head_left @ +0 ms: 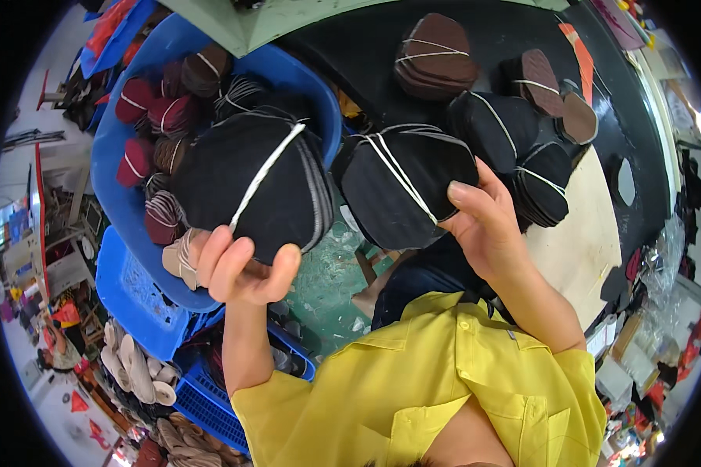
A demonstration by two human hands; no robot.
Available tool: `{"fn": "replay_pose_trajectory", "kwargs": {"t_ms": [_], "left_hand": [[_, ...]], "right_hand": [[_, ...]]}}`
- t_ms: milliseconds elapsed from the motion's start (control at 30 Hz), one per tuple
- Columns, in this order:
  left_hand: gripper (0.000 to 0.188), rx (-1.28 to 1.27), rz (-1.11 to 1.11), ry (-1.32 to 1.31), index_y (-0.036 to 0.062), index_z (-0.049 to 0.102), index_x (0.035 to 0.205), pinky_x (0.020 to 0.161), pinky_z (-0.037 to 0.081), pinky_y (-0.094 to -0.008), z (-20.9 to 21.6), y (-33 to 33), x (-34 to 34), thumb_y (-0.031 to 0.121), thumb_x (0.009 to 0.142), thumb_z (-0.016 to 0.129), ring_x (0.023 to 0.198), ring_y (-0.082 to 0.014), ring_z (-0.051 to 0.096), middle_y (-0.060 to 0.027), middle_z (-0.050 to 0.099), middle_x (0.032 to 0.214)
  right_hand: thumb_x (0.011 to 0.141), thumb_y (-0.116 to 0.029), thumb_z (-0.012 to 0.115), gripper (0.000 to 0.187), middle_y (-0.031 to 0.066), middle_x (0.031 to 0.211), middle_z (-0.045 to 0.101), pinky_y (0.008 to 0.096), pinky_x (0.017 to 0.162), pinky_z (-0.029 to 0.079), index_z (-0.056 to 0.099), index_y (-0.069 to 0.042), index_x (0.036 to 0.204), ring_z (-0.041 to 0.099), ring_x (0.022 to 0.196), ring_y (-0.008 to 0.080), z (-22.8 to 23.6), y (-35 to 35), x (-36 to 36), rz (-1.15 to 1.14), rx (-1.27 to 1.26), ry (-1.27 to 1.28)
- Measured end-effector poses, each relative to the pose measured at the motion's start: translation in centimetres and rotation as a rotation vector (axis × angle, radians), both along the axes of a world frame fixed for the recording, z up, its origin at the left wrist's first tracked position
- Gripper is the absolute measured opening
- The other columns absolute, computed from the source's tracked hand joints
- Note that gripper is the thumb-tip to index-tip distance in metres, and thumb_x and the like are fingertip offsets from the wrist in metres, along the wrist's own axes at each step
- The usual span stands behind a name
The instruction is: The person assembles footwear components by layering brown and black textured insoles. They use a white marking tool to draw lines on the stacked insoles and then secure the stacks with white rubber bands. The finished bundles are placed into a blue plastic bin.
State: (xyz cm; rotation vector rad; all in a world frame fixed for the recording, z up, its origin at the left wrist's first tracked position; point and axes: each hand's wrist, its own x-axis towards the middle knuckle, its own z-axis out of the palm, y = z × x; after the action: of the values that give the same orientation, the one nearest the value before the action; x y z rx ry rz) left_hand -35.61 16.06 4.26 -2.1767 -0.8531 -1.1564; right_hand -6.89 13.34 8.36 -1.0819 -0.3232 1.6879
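Observation:
My left hand (237, 268) grips the lower edge of a black stack of flat cut pieces (241, 183) tied with a white string, held up over the blue tub (125, 198). My right hand (487, 229) holds a second black tied bundle (405, 183) by its right edge, beside the first. Both bundles are raised off the table, close to each other but apart.
The blue tub holds several dark red, brown and black tied bundles (160, 117). More tied bundles, brown (436, 54) and black (494, 124), lie on the black table (350, 47). A pale board (580, 233) sits at right. A blue crate (206, 397) and tan soles (136, 370) stand below left.

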Motion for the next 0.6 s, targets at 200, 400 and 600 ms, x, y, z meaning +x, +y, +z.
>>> {"fn": "replay_pose_trajectory", "kwargs": {"t_ms": [200, 400, 600], "left_hand": [[0.018, 0.028, -0.016, -0.001, 0.041, 0.058, 0.098, 0.085, 0.044, -0.0379, -0.4, 0.2, 0.8, 0.026, 0.089, 0.063, 0.107, -0.0276, 0.05, -0.0045, 0.045, 0.111], [0.024, -0.026, -0.056, 0.16, 0.0488, 0.06, 0.104, 0.083, 0.04, -0.0364, 2.3, 0.0, 1.5, 0.029, 0.091, 0.061, 0.107, -0.0213, 0.046, 0.0006, 0.043, 0.114], [0.026, -0.009, -0.077, 0.141, 0.0497, 0.059, 0.102, 0.084, 0.039, -0.037, 2.3, 0.3, 2.4, 0.027, 0.089, 0.062, 0.105, -0.0203, 0.046, 0.0006, 0.042, 0.112]], "right_hand": [[0.083, -0.009, 0.069, 0.05, 0.0086, 0.117, 0.056, 0.0373, 0.089, 0.052, 0.047, 0.001, 0.127, 0.059, 0.106, 0.0179, 0.1, -0.5, 0.7, -0.04, -0.005, -0.013], [0.084, -0.01, 0.066, 0.05, 0.0115, 0.116, 0.058, 0.0407, 0.09, 0.052, 0.045, 0.001, 0.128, 0.06, 0.104, 0.0197, 0.4, -0.8, 1.0, -0.075, -0.002, 0.007], [0.083, -0.01, 0.066, 0.051, 0.0125, 0.117, 0.057, 0.0425, 0.091, 0.052, 0.044, 0.001, 0.128, 0.06, 0.106, 0.0206, 0.4, -1.0, 1.6, -0.089, -0.002, 0.016]]}}
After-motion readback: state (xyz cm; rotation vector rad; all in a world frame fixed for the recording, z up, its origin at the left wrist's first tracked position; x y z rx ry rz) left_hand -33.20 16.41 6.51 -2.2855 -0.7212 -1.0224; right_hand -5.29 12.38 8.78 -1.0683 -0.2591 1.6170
